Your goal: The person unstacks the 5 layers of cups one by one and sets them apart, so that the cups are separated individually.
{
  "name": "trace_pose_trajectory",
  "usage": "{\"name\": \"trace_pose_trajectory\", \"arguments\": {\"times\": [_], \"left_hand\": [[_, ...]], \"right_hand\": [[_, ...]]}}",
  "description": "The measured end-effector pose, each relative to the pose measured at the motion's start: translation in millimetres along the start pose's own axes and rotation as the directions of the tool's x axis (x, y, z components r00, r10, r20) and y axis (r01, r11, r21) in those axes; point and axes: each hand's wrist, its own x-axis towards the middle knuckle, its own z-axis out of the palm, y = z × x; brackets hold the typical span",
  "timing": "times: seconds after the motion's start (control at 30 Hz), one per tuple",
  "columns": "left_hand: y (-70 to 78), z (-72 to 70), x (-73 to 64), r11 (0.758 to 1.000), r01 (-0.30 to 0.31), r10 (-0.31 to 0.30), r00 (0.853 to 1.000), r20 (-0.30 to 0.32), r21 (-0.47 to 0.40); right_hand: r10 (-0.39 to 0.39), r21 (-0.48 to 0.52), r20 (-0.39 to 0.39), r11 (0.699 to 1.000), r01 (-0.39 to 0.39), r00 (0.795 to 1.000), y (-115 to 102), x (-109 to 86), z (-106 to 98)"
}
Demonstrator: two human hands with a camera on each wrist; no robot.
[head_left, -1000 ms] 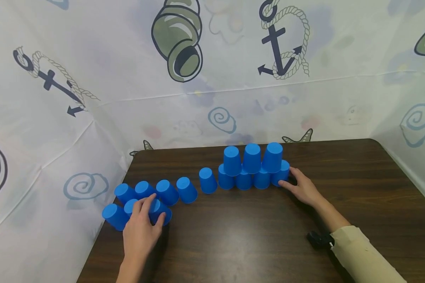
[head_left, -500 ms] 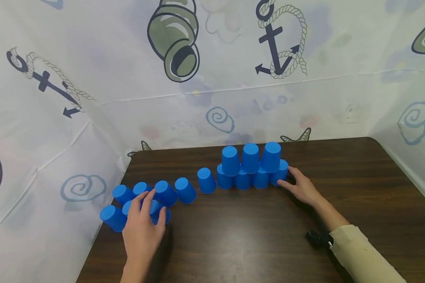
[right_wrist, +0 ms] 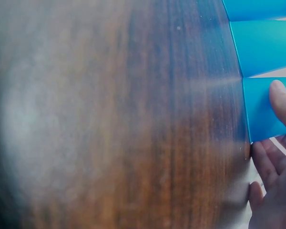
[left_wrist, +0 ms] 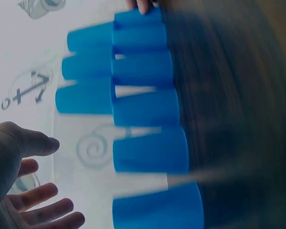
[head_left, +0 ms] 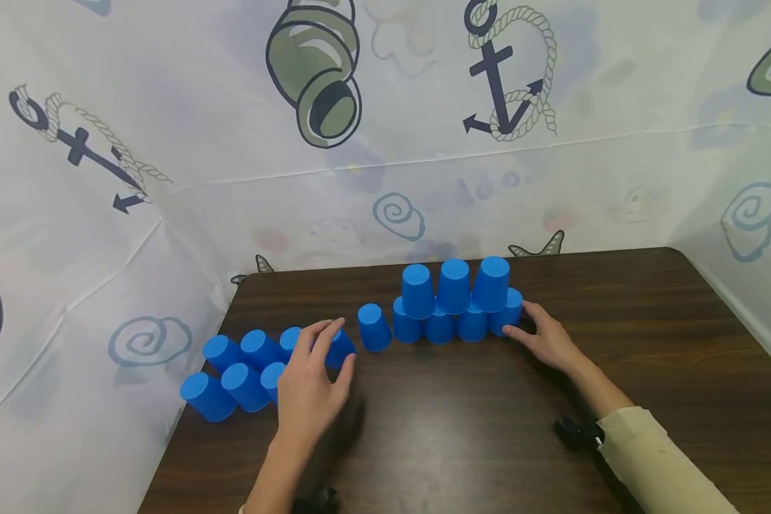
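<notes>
Upside-down blue plastic cups stand on a dark wooden table. At the right, three cups form an upper tier, the middle one (head_left: 454, 285) among them, on a row of several. My right hand (head_left: 550, 343) holds the row's end cup (head_left: 506, 314) at its side; the right wrist view has the thumb (right_wrist: 280, 100) on that cup's wall. My left hand (head_left: 311, 396), fingers spread and holding nothing, overlaps the left group in the head view, fingertips right by a cup (head_left: 341, 348). The left wrist view shows this hand (left_wrist: 35, 191) apart from the cups, partly hiding none.
A single cup (head_left: 374, 328) stands between the tiered cups and the left group. More cups fill the table's left side, a front one (head_left: 208, 397) near the edge. White printed cloth (head_left: 417, 164) hangs behind the table (head_left: 462, 435).
My left hand has moved right and slightly away from me, leaving the front-left cups. The right hand stays at the end cup, and the cups stand as before.
</notes>
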Motion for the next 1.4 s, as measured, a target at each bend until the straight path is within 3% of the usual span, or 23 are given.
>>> {"name": "trace_pose_trajectory", "arguments": {"times": [0.2, 0.33, 0.53, 0.73, 1.1, 1.4], "left_hand": [[20.0, 31.5, 29.4, 0.992, 0.005, 0.007, 0.996, 0.089, -0.130], [26.2, 48.6, 49.8, 0.981, 0.028, -0.005, 0.993, 0.116, -0.194], [31.1, 67.2, 75.0, 0.976, 0.016, 0.019, 0.987, 0.158, -0.217], [37.7, 79.8, 91.6, 0.977, -0.007, 0.052, 0.978, 0.203, -0.213], [37.9, 89.1, 91.7, 0.971, 0.001, 0.051, 0.976, 0.211, -0.239], [40.9, 74.0, 76.7, 0.954, -0.023, 0.068, 0.988, 0.141, -0.299]], "right_hand": [[0.002, 0.011, -0.003, 1.000, -0.002, 1.000, 2.8, 0.8, -0.2], [0.002, 0.016, 0.003, 1.000, -0.002, 1.000, 2.7, 1.5, 0.8], [0.021, 0.001, 0.004, 1.000, -0.021, 1.000, 1.5, 1.4, 0.0], [0.030, -0.001, 0.011, 1.000, -0.030, 0.999, 1.2, 0.3, 0.0], [0.038, 0.001, 0.009, 0.999, -0.038, 0.999, -0.5, -1.3, 1.9], [0.050, 0.001, -0.001, 0.999, -0.050, 0.999, -1.1, -8.1, 7.4]]}}
